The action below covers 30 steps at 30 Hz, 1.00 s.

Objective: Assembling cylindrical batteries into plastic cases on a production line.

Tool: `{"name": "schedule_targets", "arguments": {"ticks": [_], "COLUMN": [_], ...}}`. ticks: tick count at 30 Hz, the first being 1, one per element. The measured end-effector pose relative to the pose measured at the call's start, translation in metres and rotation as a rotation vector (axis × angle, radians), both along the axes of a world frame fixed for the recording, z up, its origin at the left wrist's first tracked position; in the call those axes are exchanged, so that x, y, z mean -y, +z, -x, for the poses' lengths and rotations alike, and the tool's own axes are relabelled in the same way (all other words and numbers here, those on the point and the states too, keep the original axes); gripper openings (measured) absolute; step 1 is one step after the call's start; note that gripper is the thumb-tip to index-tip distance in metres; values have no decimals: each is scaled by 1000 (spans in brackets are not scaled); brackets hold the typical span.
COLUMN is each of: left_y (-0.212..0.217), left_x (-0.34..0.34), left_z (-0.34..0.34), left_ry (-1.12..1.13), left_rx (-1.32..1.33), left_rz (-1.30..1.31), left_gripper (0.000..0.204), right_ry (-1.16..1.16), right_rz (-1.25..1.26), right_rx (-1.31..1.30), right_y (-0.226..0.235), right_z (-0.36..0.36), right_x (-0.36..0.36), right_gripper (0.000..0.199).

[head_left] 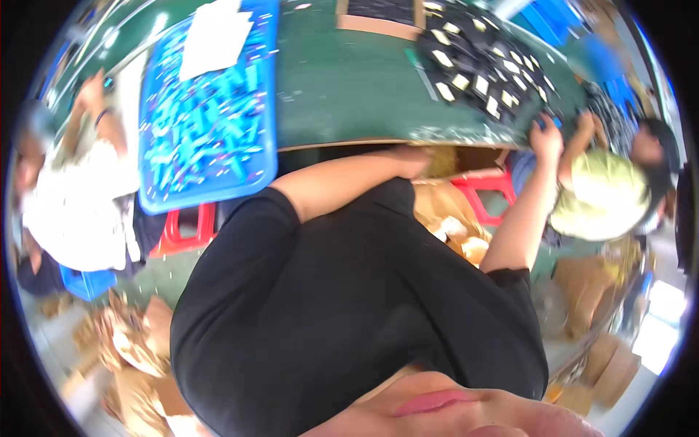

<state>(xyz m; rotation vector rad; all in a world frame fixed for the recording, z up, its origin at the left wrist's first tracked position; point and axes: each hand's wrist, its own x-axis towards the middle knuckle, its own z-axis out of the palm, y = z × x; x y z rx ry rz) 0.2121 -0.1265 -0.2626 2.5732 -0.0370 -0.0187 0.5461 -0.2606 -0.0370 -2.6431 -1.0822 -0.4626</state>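
Note:
My right hand (547,138) is at the table's front edge on the right, fingers closed, with a small dark and blue thing at the fingertips that is too small to name. Just left of it lies a heap of black pieces with pale labels (480,85). My left hand (413,162) reaches across my front to just below the table edge, beside a box opening. Motion smears its fingers, so its grip does not show. A blue tray (271,87) full of small blue strips (211,124) stands to the left, with white sheets (215,40) on top.
A shallow cardboard box (378,26) of dark pieces and a green-handled tool (421,73) lie on the green table (335,95). Red stools (486,193) stand below. Co-workers sit at the left (80,204) and right (604,193). Cartons and brown paper (135,342) lie behind.

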Motion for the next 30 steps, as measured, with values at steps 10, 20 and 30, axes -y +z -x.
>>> {"name": "schedule_targets", "arguments": {"ticks": [10,20,30], "left_y": [47,97,137], "left_x": [2,-29,-67], "left_z": [39,221,339], "left_ry": [-43,148,920], "left_rx": [82,310,389], "left_rz": [-31,736,408], "left_gripper": [28,23,56], "right_ry": [-278,1419,1241], "right_rz": [-160,-378,-3], "right_rx": [266,-287,292], "right_y": [24,105,71], "right_z": [31,422,540], "right_x": [-59,-232,-376], "right_gripper": [30,34,34]}}
